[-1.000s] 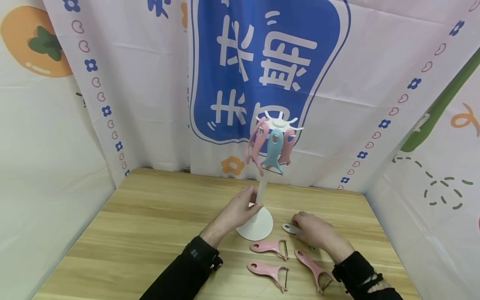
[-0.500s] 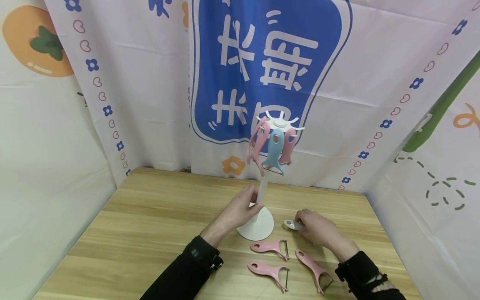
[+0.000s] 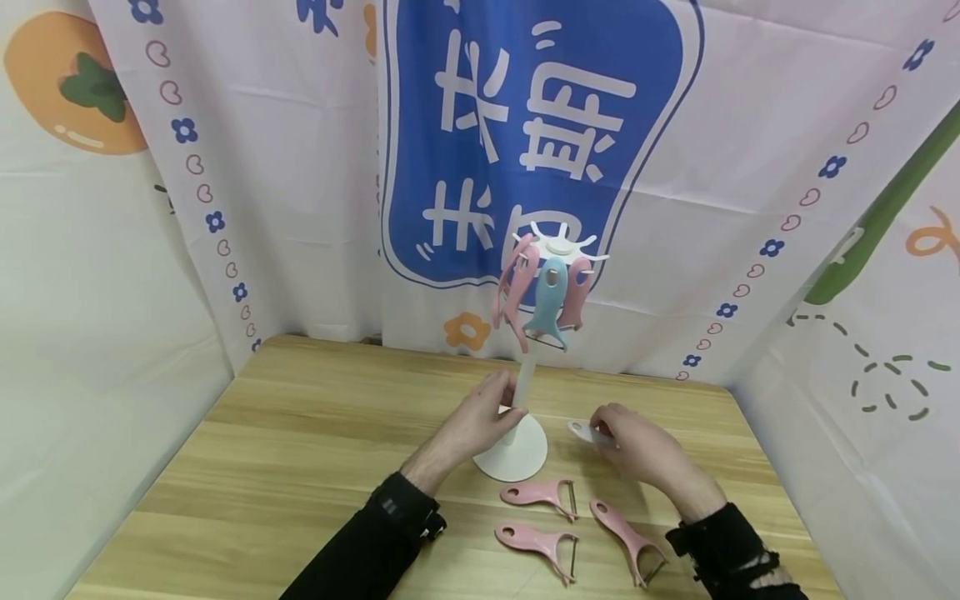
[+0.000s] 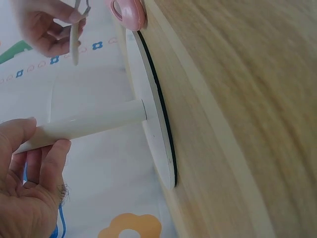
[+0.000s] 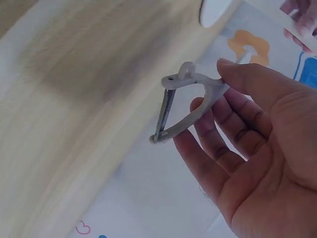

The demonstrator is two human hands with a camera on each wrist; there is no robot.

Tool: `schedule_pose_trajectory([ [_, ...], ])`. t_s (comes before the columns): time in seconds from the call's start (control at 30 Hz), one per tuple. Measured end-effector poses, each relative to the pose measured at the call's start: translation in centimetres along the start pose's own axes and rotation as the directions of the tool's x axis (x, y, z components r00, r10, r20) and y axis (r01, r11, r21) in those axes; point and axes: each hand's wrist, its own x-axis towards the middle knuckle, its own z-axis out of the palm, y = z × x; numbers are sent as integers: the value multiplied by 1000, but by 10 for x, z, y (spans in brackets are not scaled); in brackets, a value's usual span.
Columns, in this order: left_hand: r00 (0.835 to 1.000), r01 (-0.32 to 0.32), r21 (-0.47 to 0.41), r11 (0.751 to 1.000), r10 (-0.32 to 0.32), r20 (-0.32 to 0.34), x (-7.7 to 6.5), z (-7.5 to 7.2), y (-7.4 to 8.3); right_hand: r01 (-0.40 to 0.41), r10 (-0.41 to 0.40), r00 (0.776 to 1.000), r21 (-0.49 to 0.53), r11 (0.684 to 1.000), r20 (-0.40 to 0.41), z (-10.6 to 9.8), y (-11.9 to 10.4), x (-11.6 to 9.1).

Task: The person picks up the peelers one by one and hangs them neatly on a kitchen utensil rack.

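Right grip: my right hand [image 3: 637,446] pinches a white peeler [image 5: 185,106] between thumb and fingertips, lifted just off the surface [image 3: 300,442], to the right of the stand's base.
Left grip: my left hand [image 3: 480,412] has thumb and fingers curled round the white stand [image 3: 523,392] low on its post, close above the round base.
White peeler, handling: I judge it light and stiff, thin moulded plastic with a Y-shaped head and a narrow metal blade across the fork. Smooth plastic, so probably a little slippery in a two-finger pinch.
Where to hold: by the flat handle, behind the fork. In the right wrist view my fingertips [image 5: 225,67] sit at the neck, clear of the blade. The far end of the handle points toward the stand in the head view.
Stand, handling: tall post on a wide disc with a dark rim underneath. It looks top-heavy with the peelers hung up there, so I would steady it low on the post.
Hung peelers: a blue peeler [image 3: 547,304] among several pink ones on the hooks at the top.
Loose peelers: three pink peelers [image 3: 540,493] lie flat on the surface in front of the base, near my right wrist.
Writing: large white Chinese characters on the blue patch of the backdrop [image 3: 525,125], seen mirrored, and I cannot read them with confidence. I see no brand or label on the peelers or stand.
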Motion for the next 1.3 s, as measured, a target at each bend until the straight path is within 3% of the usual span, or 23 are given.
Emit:
schedule_pose_trajectory([
  [0.2,1000,-7,14,1000,7,-8,0,0,-1,22,-20,996,15,1000,-81,-8,1,1],
  [0.77,1000,-22,0,1000,22,-11,-1,-1,-1,35,10,972,188,982,-236,-38,-7,7],
  [1.07,1000,-13,12,1000,13,-10,0,0,-1,118,-15,916,236,965,-401,-51,-14,8],
  [1.3,1000,-25,3,1000,25,-13,0,1,-2,148,-6,879,260,954,-478,-60,-22,8],
])
